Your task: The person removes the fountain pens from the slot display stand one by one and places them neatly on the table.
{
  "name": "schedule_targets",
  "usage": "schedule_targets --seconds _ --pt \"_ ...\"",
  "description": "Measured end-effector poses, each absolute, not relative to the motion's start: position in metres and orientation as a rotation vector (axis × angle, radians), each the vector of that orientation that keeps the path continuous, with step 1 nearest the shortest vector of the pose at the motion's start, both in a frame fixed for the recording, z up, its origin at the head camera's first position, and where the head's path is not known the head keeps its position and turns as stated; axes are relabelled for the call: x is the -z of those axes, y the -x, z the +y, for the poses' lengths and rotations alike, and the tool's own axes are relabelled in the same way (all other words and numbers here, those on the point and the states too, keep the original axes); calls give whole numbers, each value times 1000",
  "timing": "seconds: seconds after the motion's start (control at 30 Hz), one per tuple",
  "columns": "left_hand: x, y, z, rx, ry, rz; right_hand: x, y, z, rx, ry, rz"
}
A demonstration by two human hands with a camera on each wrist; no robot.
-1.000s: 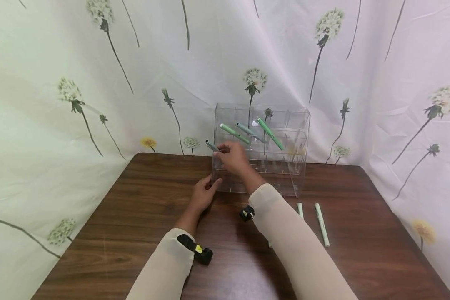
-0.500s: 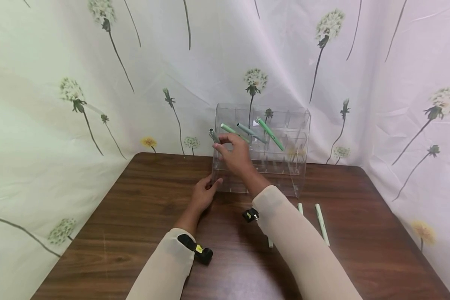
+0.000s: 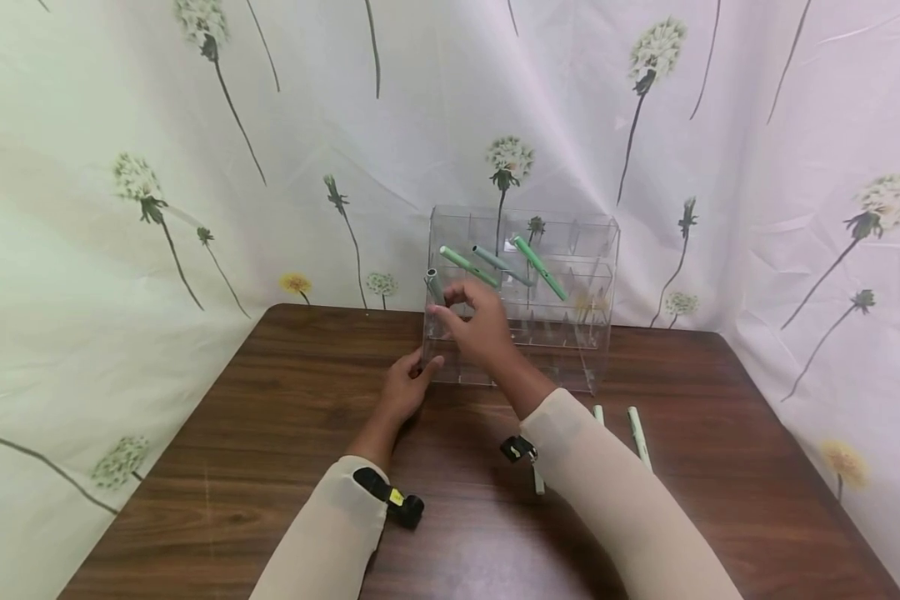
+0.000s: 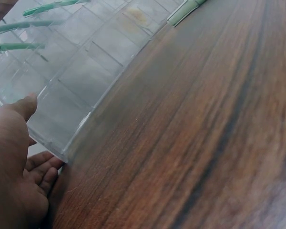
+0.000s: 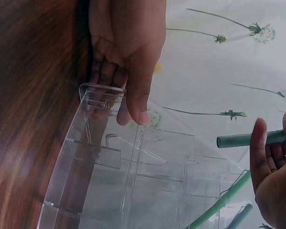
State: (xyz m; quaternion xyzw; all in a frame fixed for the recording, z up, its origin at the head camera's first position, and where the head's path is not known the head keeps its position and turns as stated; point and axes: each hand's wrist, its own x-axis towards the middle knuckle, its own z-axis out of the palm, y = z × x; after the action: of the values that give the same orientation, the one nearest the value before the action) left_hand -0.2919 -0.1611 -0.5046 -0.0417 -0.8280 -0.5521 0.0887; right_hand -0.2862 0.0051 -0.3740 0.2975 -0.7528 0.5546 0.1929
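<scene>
The organizer (image 3: 562, 333) is showing as clear, glossy plastic, its smooth walls catching pale reflections. The pen (image 3: 435, 286) in the right hand (image 3: 480, 325) is looking like matt grey-green plastic, and the pens (image 3: 540, 267) leaning in the compartments are appearing as smooth green plastic. The bench (image 3: 232, 433) is presenting dark wood grain with a soft sheen. The backdrop (image 3: 195, 125) is hanging as thin, creased, matt cloth printed with dandelions. The sleeves (image 3: 330, 533) are looking like soft matt fabric.
</scene>
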Motion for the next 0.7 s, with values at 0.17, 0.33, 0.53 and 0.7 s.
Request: schedule_targets --seconds 0.17,0.33,0.53,0.7 --pt "503 291 -162 1619 123 -2494 377 274 10 -1539 -779 -2169" --pt "506 292 -162 1581 121 -2521 380 265 16 -1496 -800 -2211" --pt "507 295 -161 1595 112 -2500 384 255 24 -1520 -852 -2251" --pt "506 295 -161 1607 111 -2496 388 247 32 -1580 -852 -2284"
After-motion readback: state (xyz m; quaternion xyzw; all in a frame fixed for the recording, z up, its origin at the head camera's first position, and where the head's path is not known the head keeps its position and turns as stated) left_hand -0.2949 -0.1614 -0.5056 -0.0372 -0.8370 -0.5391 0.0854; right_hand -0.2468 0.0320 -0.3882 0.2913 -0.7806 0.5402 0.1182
